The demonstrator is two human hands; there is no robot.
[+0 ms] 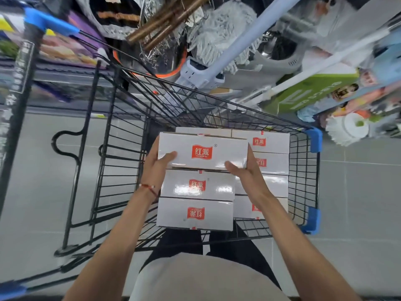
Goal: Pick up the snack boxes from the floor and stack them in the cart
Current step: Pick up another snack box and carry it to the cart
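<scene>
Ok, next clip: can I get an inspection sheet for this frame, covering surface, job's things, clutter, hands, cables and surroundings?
Surface: grey tiled floor; the black wire cart stands on it.
Job's things: white snack boxes with red logos. The stacked boxes fill two columns in the cart; the held box is above the left column.
Clutter: none seen on the visible floor.
Hands: left hand grips the held box's left end, thumb on top; right hand grips its right end. Red bracelet on the left wrist.
Cables: nothing seen.
Surroundings: store aisle; mops, hangers and a green box beyond the cart.
</scene>
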